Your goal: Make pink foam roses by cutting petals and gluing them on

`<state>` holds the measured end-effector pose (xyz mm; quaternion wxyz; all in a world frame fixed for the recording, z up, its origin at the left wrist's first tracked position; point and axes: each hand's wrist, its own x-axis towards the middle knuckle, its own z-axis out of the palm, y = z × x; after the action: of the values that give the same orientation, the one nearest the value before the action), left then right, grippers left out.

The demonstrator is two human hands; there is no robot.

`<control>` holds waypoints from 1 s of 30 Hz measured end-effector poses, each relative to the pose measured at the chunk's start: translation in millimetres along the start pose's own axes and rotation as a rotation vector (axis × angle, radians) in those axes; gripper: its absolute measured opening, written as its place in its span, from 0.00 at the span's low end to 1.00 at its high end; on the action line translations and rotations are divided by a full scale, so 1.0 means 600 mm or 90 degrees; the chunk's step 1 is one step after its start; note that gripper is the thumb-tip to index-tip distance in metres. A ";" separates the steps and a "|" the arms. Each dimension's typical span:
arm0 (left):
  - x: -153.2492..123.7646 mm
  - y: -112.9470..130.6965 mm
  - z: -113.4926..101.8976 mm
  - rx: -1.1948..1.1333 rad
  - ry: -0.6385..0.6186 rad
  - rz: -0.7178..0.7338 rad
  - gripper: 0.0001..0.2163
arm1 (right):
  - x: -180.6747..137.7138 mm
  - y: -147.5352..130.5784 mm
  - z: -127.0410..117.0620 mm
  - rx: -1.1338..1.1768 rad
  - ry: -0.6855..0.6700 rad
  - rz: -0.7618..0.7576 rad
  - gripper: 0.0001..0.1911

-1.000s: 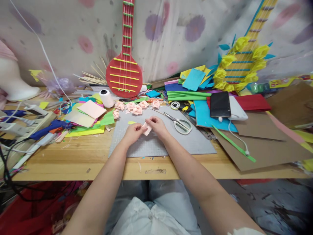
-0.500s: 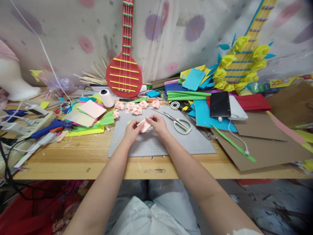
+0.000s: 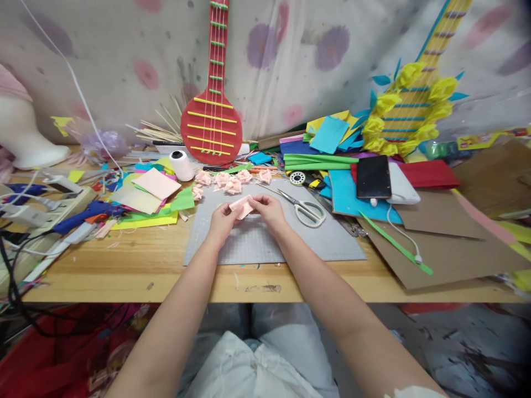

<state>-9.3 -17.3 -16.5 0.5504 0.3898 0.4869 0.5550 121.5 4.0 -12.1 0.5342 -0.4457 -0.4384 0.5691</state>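
I'm holding a small piece of pink paper just above the middle of the frame, lifted a little off the gray mat that lies on the table. My left hand pinches its left end and my right hand pinches its right end. The fingers of both are closed on the paper and the two hands nearly meet over it. The piece looks folded or part-rolled, but it is too small for me to tell how many layers there are.

Just above my hands, toward the top of the mat, sits a row of finished pink paper roses, so I judge I'm in the middle of shaping another one, at the folding stage. The scissors lie to the right of my right hand, apart from it.

The next move, I'd say, calls for a firm pinch on one end while the other hand turns or creases. The grip must be light enough not to crush the paper.
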 end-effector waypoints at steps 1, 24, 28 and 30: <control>0.000 0.000 0.000 -0.009 -0.003 -0.003 0.19 | -0.001 0.001 0.002 0.002 0.003 0.001 0.20; -0.006 0.041 -0.019 -0.229 -0.003 -0.145 0.08 | 0.000 -0.093 -0.192 -1.129 0.022 0.112 0.17; -0.003 0.042 -0.021 -0.233 -0.005 -0.149 0.05 | 0.003 -0.101 -0.195 -1.062 0.024 0.051 0.13; -0.001 0.042 -0.023 -0.240 -0.009 -0.154 0.04 | 0.002 -0.105 -0.197 -0.936 0.018 -0.006 0.12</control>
<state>-28.7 -17.2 4.7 0.6796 0.2229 0.4136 0.5633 250.3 10.7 23.2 0.1056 -0.6942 -0.7018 0.1203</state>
